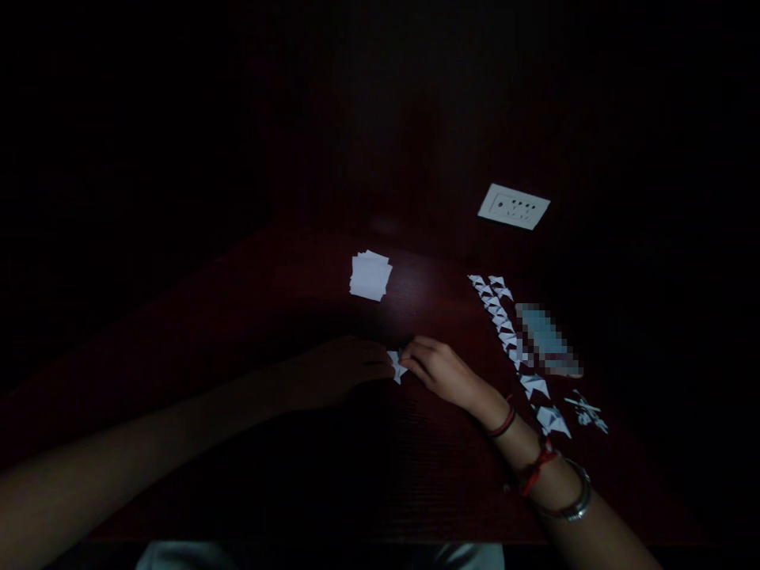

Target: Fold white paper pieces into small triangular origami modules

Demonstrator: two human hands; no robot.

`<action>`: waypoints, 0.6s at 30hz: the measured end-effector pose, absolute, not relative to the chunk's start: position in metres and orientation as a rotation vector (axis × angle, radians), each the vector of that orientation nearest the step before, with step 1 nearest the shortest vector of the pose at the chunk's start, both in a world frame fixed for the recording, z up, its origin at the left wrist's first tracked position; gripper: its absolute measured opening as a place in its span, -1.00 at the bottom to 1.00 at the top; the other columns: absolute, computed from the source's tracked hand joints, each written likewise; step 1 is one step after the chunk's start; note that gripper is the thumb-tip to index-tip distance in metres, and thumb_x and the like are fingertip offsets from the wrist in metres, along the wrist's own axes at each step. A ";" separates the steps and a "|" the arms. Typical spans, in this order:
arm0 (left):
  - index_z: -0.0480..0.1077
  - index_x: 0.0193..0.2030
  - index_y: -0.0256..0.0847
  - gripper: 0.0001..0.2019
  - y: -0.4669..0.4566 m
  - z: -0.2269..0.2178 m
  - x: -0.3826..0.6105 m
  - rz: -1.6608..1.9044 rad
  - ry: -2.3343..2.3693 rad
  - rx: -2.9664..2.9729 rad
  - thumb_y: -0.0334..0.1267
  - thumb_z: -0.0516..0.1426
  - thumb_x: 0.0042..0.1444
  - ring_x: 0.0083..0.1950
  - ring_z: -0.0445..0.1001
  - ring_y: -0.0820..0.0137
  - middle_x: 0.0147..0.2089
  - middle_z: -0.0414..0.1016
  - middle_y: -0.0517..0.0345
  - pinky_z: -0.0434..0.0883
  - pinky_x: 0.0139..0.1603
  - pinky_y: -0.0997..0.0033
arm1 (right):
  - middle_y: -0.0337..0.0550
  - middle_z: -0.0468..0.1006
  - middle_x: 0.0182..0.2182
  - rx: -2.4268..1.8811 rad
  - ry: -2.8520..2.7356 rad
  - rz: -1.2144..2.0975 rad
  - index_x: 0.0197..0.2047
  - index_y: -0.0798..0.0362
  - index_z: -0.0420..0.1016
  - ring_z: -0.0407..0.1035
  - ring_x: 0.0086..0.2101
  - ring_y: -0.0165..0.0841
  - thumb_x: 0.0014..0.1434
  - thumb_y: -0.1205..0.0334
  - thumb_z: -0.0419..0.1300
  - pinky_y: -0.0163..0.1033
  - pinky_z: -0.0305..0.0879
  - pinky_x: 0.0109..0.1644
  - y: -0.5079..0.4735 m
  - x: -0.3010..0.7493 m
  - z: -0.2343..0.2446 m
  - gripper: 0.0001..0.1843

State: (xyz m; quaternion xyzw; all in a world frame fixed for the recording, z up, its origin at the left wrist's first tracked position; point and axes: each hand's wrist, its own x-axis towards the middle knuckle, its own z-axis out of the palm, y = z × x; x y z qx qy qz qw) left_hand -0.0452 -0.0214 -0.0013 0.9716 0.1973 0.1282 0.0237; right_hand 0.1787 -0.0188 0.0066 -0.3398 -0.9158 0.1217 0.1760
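Observation:
A small white piece of folded paper (397, 366) lies at the middle of the dark red table, between my two hands. My left hand (356, 364) reaches in from the left, in deep shadow, and its fingertips meet the paper's left side. From the right, my right hand (436, 368) pinches the paper's right side with bent fingers. Beyond them is a loose stack of white paper squares (371, 277). To the right, several small folded paper shapes (499, 317) run in a slanting line, with larger ones (552, 421) nearest my right wrist.
A blurred flat object with a bluish face (546, 339) lies right of the folded shapes. Close to it is a little heap of thin white scraps (587, 412). A white socket plate (514, 207) is set in the dark surface behind. The surroundings are nearly black.

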 end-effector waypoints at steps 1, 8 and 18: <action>0.12 0.14 -0.10 -0.49 -0.022 -0.002 -0.046 0.391 0.611 3.015 -0.54 -0.01 0.03 0.14 0.16 0.27 0.13 0.22 0.10 0.15 0.09 0.24 | -0.14 0.34 -0.39 -0.957 -2.592 0.351 -0.33 0.14 0.33 0.26 -0.37 -0.44 0.21 0.30 -0.07 -0.35 0.20 -0.26 -0.018 0.179 0.006 -0.81; 0.09 0.15 -0.02 -0.45 -0.023 -0.006 -0.046 0.418 0.605 3.034 -0.55 -0.03 0.03 0.16 0.13 0.29 0.15 0.18 0.13 0.13 0.11 0.24 | -0.14 0.35 -0.40 -0.928 -2.555 0.441 -0.34 0.13 0.34 0.27 -0.38 -0.44 0.19 0.31 -0.03 -0.36 0.20 -0.28 -0.015 0.179 0.003 -0.84; 0.09 0.15 0.01 -0.43 -0.023 -0.015 -0.050 0.463 0.628 3.014 -0.57 -0.04 0.02 0.16 0.13 0.28 0.15 0.19 0.16 0.13 0.09 0.23 | -0.16 0.39 -0.39 -0.924 -2.413 0.511 -0.30 0.12 0.41 0.29 -0.36 -0.44 0.13 0.29 0.07 -0.34 0.23 -0.28 -0.014 0.191 0.006 -0.88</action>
